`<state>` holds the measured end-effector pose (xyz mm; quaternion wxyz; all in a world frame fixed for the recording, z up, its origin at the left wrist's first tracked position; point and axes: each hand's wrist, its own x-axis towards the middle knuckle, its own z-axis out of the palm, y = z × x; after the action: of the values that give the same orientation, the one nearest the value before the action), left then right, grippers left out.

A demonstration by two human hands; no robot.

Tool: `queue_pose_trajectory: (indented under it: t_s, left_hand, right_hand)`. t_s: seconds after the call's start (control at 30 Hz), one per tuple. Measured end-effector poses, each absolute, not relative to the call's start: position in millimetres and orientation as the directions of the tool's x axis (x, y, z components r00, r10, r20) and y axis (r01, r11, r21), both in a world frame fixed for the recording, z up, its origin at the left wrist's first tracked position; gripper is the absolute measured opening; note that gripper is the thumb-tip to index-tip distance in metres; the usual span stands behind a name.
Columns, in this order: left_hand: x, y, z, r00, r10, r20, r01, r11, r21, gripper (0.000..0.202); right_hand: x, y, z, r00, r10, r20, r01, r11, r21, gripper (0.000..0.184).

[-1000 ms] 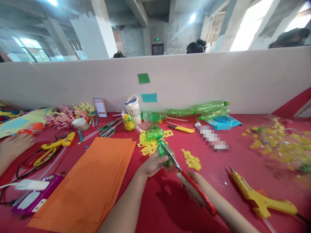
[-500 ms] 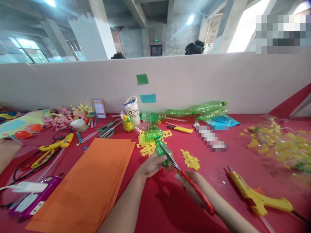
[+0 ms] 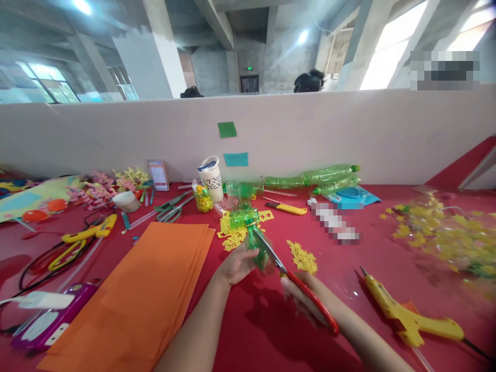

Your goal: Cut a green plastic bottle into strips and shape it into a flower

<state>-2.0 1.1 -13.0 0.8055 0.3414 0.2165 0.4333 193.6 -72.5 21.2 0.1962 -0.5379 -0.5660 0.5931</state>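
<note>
My left hand (image 3: 237, 264) grips a cut piece of green plastic bottle (image 3: 262, 254) above the red tabletop. Red-handled scissors (image 3: 300, 292) are in my right hand (image 3: 306, 294), their blades pointing up and left and lying against the green plastic. Whether the blades are fully closed I cannot tell. Just beyond the held piece are another green bottle part (image 3: 245, 217) and yellow sheets with star-shaped holes (image 3: 232, 237). A small pile of yellow stars (image 3: 303, 257) lies right of the scissors' tips.
Orange sheets (image 3: 135, 294) lie at the left, beside a purple power strip (image 3: 54, 315). A yellow glue gun (image 3: 411, 310) rests at the right. Green bottles (image 3: 329, 176), a yellow cutter knife (image 3: 289, 208) and a white cup (image 3: 211, 181) stand or lie toward the white partition (image 3: 155, 129).
Both hands, the green plastic piece and the scissors have shifted very slightly left. A forearm at the far left edge has gone out of view.
</note>
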Motion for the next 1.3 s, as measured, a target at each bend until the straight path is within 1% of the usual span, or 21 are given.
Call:
queue_pose_trajectory:
  t_s: [0.07,0.13,0.23,0.33,0.43,0.77,1.03,1.17,1.3]
  left_hand:
    - [-4.4,3.3,-12.6,0.488,0.871,-0.052,-0.605,0.381,0.699,0.033]
    - [-9.6,7.1,-11.3,0.406,0.912,-0.061,-0.685,0.348,0.641,0.028]
    - [-19.2,13.7,-7.7,0.274,0.959,-0.078,-0.792,0.271,0.548,0.023]
    - [-25.2,17.8,-4.8,0.215,0.975,-0.059,-0.838,0.215,0.502,0.018]
    - [-25.7,19.0,-4.4,0.209,0.976,-0.061,-0.844,0.211,0.493,0.016]
    - [-22.5,17.3,-2.3,0.227,0.972,-0.066,-0.849,0.231,0.475,0.017]
    - [-19.2,15.2,-2.8,0.242,0.967,-0.082,-0.823,0.249,0.510,0.017]
    - [-19.1,15.0,-4.5,0.259,0.961,-0.097,-0.812,0.271,0.517,0.019]
    - [-20.2,14.8,-5.8,0.264,0.961,-0.080,-0.809,0.266,0.524,0.021]
  right_hand:
    - [195.3,-74.4,24.4,-0.380,0.836,-0.396,0.383,-0.247,-0.890,0.054]
    - [196.7,-75.2,26.4,-0.400,0.833,-0.383,0.406,-0.214,-0.888,0.053]
    - [199.5,-74.3,26.5,-0.394,0.844,-0.365,0.482,-0.148,-0.864,0.051]
    - [202.2,-72.6,24.3,-0.373,0.870,-0.322,0.568,-0.060,-0.821,0.051]
    - [202.9,-72.5,22.2,-0.376,0.875,-0.305,0.601,-0.020,-0.799,0.051]
    - [200.5,-74.7,28.2,-0.403,0.862,-0.308,0.601,-0.004,-0.799,0.047]
    - [199.2,-75.3,30.5,-0.394,0.865,-0.312,0.596,-0.018,-0.803,0.048]
    - [198.6,-76.3,23.9,-0.387,0.871,-0.304,0.584,-0.024,-0.811,0.048]
    - [197.7,-76.7,15.0,-0.346,0.886,-0.308,0.599,-0.044,-0.799,0.048]
